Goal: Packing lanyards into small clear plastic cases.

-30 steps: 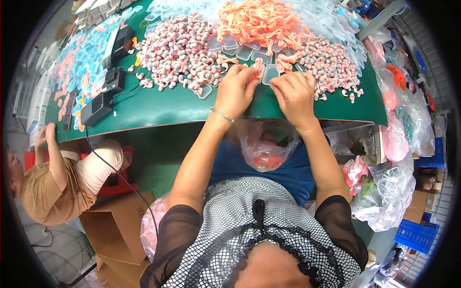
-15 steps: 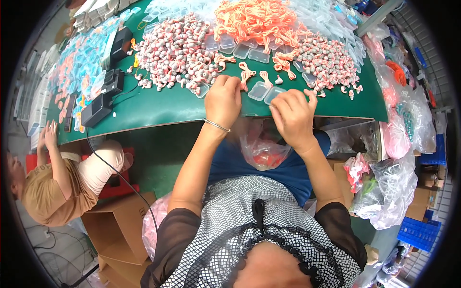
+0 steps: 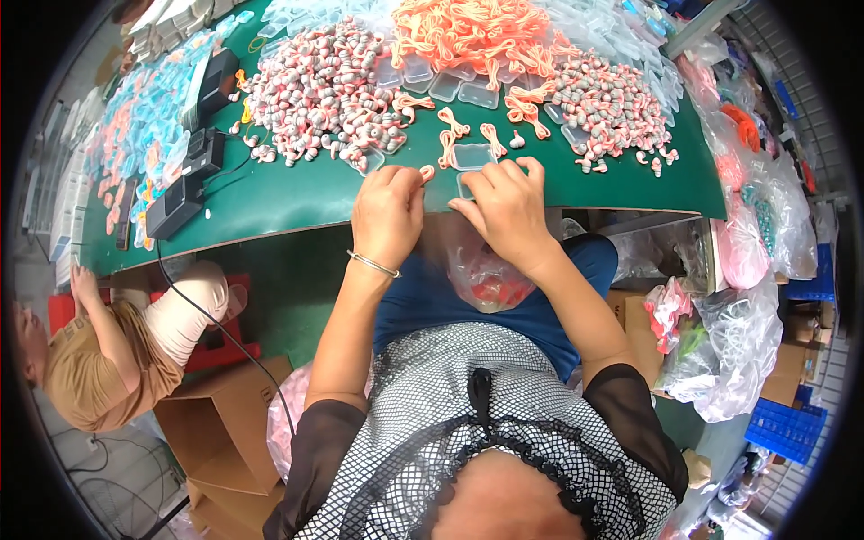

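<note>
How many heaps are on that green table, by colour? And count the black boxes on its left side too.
Grey-and-pink heaps of small pieces: 2
Orange cord heap: 1
Black boxes: 3
Total: 6

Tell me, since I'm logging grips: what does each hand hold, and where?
Left hand pinches an orange cord bundle by its end; right hand rests on a clear box, grip unclear.
</note>
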### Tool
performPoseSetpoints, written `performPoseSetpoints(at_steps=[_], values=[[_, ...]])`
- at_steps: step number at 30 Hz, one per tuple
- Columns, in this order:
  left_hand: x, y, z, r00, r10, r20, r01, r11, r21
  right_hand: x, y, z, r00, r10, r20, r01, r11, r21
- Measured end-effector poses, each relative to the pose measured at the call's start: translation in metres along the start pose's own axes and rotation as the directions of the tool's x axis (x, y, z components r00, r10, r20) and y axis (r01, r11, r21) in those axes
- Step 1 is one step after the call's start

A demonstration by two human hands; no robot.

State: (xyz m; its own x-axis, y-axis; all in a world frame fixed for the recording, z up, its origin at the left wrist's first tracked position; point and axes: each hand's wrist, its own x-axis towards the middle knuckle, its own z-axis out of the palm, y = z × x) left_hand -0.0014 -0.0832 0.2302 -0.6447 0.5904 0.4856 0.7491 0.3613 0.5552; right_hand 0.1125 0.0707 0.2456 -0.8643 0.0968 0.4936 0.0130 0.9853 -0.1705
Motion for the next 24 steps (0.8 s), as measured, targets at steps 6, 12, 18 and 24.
performPoseSetpoints(at_steps=[6, 12, 18, 24], values=[[0.005, -0.011, 0.009, 0.994, 0.033, -0.100, -0.030, 0.999, 0.029, 0.008, 0.023, -0.005, 0.982, 0.054, -0.182, -0.047, 0.998, 0.039], [0.012, -0.007, 0.024, 0.991, 0.070, -0.117, -0.071, 0.997, -0.003, 0.010, 0.072, 0.000, 0.974, 0.161, -0.158, -0.188, 0.967, -0.174], [0.016, -0.016, -0.004, 0.969, 0.052, -0.242, -0.029, 0.995, 0.096, 0.005, 0.080, 0.014, 0.965, 0.222, -0.139, -0.234, 0.969, -0.076], [0.042, -0.030, 0.000, 0.976, 0.110, -0.186, -0.045, 0.946, 0.321, 0.007, 0.082, 0.020, 0.955, 0.238, -0.178, -0.235, 0.971, 0.037]])
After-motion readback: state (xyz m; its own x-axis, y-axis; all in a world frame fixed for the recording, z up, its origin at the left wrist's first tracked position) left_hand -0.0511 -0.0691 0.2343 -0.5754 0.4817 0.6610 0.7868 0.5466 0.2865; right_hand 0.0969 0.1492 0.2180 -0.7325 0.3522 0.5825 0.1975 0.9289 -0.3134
